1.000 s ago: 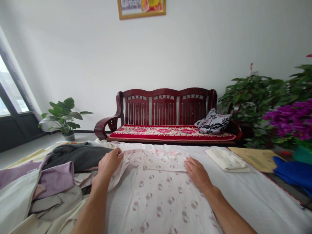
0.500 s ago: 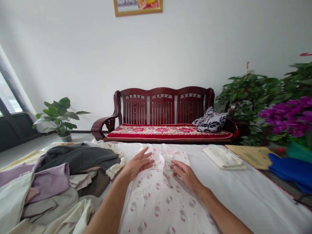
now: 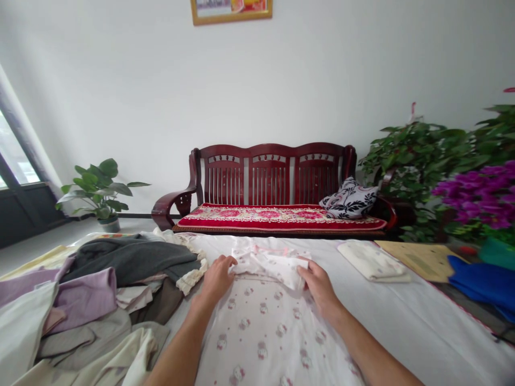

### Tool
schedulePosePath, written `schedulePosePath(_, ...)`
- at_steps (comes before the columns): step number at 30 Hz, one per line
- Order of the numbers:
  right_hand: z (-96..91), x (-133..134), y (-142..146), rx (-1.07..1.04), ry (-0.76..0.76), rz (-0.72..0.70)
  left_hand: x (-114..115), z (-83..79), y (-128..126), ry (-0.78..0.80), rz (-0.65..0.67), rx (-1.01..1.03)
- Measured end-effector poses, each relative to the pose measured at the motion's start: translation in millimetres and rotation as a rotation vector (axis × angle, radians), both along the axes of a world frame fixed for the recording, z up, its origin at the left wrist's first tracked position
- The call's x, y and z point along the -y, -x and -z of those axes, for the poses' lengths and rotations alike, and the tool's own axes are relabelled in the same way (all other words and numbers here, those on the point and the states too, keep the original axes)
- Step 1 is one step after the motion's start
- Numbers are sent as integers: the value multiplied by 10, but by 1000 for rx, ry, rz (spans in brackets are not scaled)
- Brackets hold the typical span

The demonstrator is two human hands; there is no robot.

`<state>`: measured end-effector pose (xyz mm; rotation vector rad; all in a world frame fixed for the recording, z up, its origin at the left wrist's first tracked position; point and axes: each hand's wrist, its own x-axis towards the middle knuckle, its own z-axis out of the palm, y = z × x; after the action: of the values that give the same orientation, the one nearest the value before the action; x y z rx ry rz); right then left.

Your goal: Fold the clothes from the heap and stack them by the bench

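I'm clamping my left hand (image 3: pixel 217 276) and right hand (image 3: pixel 318 283), seemingly, on the half-folded printed garment (image 3: pixel 261 321); the clothes pile (image 3: pixel 100 289) at nine o'clock is lying unfolded.

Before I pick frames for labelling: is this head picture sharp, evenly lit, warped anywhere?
Head view: soft, even daylight with no glare; left hand, right hand and garment are sharp; the window frame at the left edge leans from wide-lens bending.
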<state>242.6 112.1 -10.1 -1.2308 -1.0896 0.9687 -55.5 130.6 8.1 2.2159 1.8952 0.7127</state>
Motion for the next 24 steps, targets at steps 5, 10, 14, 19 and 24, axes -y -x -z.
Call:
schedulePosePath(5,-113,-14,-176,-71,137,204,11,20,26,22,-13,-98)
schedulePosePath(10,18,-102,-258,124,155,127,10,17,23,-8,15,-106)
schedulePosePath(14,57,-193,-276,313,-27,77,-28,42,-66,-89,207,22)
schedulePosePath(19,19,-236,-377,603,-44,185,-6,152,-220,-2,307,-73)
schedulePosePath(24,3,-224,-405,799,53,220,52,188,-306,116,210,-219)
